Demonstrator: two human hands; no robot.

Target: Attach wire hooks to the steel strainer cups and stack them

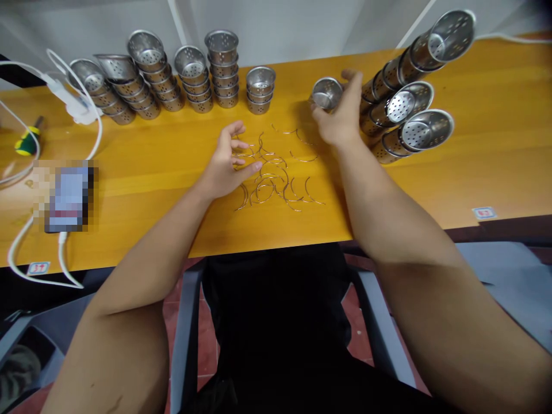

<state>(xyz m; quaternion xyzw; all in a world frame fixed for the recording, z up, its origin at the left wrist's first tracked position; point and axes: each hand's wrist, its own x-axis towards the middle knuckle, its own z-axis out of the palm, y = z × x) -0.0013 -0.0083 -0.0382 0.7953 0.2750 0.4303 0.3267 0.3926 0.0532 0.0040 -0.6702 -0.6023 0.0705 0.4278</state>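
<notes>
A single perforated metal cup, round-mouthed with holes in its shiny silver wall, is near the far side of a smooth, honey-yellow wooden table, its opening facing up. The person's right hand curves around its right and near sides, thumb on the near side and fingers beyond; whether the grip is tight cannot be told. The cup looks light, thin-walled and stiff, unlikely to break but perhaps easy to dent, and its polish could make it slippery; the outer wall just below the rim seems the best hold, with fingers opposite the thumb. The left hand is loosely open, fingers apart and half curled, with no object visible in its grasp, beside a loose scatter of curved metal wires. These are slim, shiny arcs, probably springy and almost weightless, best pinched mid-curve; some overlap and might tangle. To the right of the cup, three leaning stacks of perforated cups rise in nested columns; to its left are a short upright stack and five taller stacks, some slanting. Farther left lie a flat, blurred phone and a green-and-yellow-handled screwdriver.
</notes>
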